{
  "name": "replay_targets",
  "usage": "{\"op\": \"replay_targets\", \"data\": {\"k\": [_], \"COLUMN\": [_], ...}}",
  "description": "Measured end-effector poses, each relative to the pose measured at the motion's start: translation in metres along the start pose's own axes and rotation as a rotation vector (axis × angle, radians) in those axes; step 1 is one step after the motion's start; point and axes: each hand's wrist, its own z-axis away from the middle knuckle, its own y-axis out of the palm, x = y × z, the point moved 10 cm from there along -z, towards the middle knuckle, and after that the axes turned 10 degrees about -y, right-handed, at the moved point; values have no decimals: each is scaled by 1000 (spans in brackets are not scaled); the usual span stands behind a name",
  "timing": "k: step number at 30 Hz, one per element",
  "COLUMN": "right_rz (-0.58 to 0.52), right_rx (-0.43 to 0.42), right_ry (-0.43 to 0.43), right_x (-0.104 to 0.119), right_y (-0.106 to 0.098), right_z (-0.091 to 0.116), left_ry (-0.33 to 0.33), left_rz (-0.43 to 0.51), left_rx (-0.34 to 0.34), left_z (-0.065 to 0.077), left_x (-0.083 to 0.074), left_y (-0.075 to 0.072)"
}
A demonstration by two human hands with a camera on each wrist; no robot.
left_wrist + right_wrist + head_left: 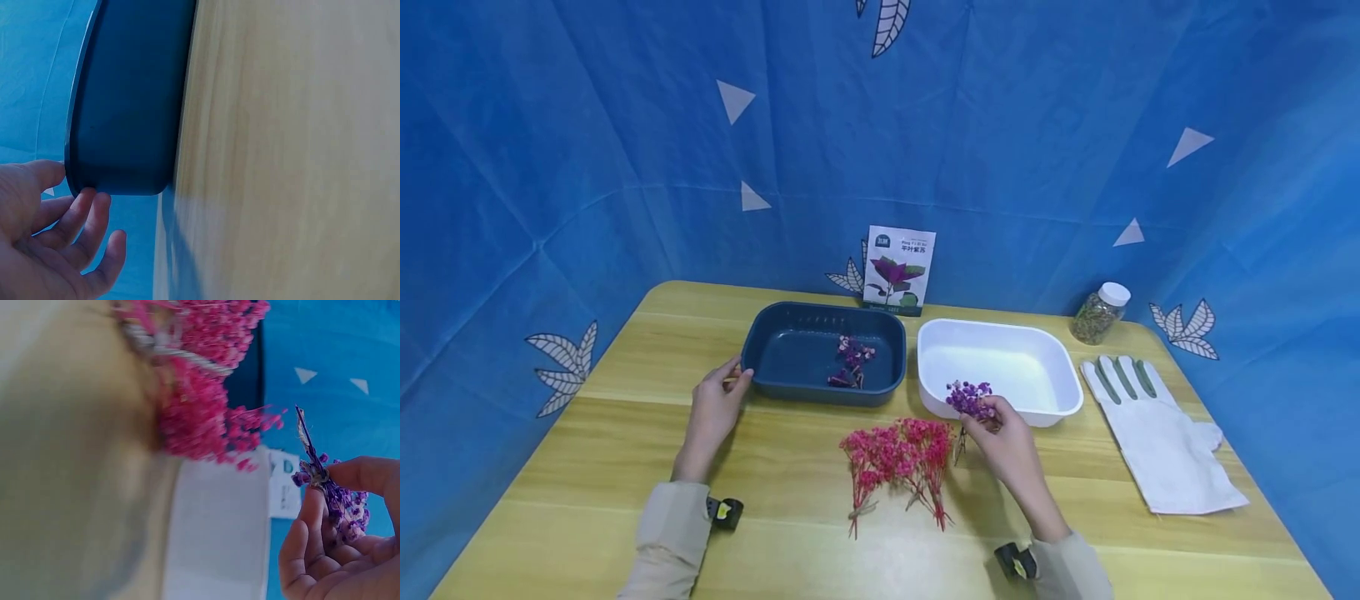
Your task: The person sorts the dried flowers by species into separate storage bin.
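My right hand (1009, 450) pinches a small tied bunch of purple dried flowers (967, 398) over the near-left edge of the white basin (1000, 333). In the right wrist view, the bunch's stems (306, 434) point up past thumb and fingertips. My left hand (713, 410) holds the left end of the dark blue basin (827, 397), thumb and fingertips at its rim near the corner. Inside that basin lie more purple flowers (854, 352). Pink dried flower bunches (895, 454), tied with twine, lie on the table between the hands.
A seed packet (898, 271) stands behind the basins against the blue cloth (1000, 125). At the back right is a white-lidded jar (1099, 315) of dried greenish bits. White gloves (1172, 450) with green on the fingers lie on the wooden table (775, 533) at the right.
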Motion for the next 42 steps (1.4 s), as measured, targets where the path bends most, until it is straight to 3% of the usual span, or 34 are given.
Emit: {"op": "replay_targets", "data": {"k": [11,18,24,33,42], "right_rz": [-47,-63,-40,-29,-203], "right_rx": [63,170,230,249,287], "right_ry": [-89,-91,-147,-129,-89], "right_x": [46,68,87,94,94], "right_y": [31,69,96,122,154], "right_z": [-35,-52,-66,-91,-96], "left_ry": [20,12,7,-2,-8], "left_rz": [11,9,2,1,-1], "left_rx": [-16,-30,-37,-13,-2], "left_z": [1,1,0,0,1], "left_x": [-1,1,0,1,1], "left_y": [-4,-7,-8,-3,0]}}
